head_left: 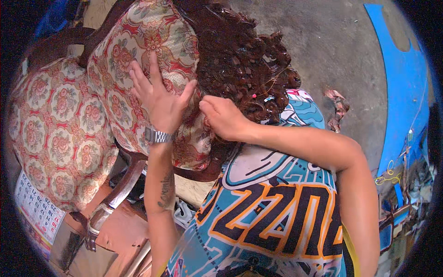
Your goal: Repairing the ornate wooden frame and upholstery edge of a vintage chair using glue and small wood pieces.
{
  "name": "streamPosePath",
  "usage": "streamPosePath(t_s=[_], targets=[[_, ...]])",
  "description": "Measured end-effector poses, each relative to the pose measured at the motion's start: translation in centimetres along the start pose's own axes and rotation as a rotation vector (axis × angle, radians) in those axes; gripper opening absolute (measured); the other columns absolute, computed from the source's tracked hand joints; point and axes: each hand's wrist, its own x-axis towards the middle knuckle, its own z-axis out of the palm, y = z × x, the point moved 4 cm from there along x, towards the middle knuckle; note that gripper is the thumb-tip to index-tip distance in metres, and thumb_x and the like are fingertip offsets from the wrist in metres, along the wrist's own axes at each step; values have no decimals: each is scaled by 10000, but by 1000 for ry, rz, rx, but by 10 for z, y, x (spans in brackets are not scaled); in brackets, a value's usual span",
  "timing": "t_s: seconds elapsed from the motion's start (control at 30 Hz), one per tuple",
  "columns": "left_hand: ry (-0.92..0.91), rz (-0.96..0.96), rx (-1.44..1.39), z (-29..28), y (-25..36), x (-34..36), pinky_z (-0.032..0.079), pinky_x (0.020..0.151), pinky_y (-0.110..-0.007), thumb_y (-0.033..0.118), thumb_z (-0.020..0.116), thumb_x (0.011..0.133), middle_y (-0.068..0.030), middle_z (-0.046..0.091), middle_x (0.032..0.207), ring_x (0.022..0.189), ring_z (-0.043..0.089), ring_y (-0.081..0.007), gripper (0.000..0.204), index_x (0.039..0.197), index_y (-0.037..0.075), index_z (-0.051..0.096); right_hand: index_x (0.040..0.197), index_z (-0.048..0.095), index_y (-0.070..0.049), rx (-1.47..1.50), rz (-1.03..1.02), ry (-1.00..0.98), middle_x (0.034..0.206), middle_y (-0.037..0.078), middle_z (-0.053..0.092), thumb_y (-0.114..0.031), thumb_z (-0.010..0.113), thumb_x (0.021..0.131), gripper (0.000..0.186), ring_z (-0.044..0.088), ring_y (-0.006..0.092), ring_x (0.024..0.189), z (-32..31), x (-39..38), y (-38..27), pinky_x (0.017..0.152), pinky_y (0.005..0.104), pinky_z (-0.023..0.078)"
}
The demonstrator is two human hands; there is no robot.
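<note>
My left hand (pixel 159 101) lies with fingers spread on the padded chair back (pixel 150 41), which is covered in cream and red floral fabric. A metal watch (pixel 159 136) is on that wrist. Beside it, my right hand (pixel 224 117) is closed, its fingertips pressed at the fabric's edge where the cushion meets the dark carved wooden frame (pixel 244 60). Whatever those fingers pinch is hidden. The frame's glossy scrollwork extends along the right of the cushion. Left of the chair back is the seat cushion (pixel 62 134), in similar floral fabric.
A curved wooden armrest (pixel 122 184) juts out below the cushions. At the lower left lies a printed calendar sheet (pixel 39 207). Grey concrete floor (pixel 323 41) stretches to the right, with a crumpled scrap (pixel 337 110) and a blue sheet (pixel 404 87) on it.
</note>
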Motion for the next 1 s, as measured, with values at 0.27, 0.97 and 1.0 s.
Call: streamPosePath(t_s=[0.27, 0.97, 1.0], targets=[[-374, 894, 147, -17, 23, 23, 258, 1048, -438, 174, 660, 700, -68, 517, 1101, 1101, 427, -262, 190, 880, 208, 711, 706, 446, -67, 150, 100, 54, 607, -38, 371, -238, 411, 966, 314, 340, 63, 553, -39, -20, 5, 494, 247, 292], [-800, 1172, 410, 22, 35, 58, 277, 1034, -451, 223, 580, 752, -140, 481, 1212, 1163, 409, -307, 236, 961, 146, 660, 974, 647, 10, -63, 108, 196, 750, 192, 648, -192, 599, 854, 240, 622, 237, 645, -3, 7, -2, 620, 349, 483], [-713, 1213, 339, 21, 38, 57, 302, 993, -420, 234, 594, 728, -115, 513, 1092, 1098, 436, -271, 194, 865, 120, 671, 974, 647, 10, -55, 68, 214, 750, 192, 648, -192, 599, 854, 240, 622, 237, 645, -3, 10, -4, 620, 349, 483]])
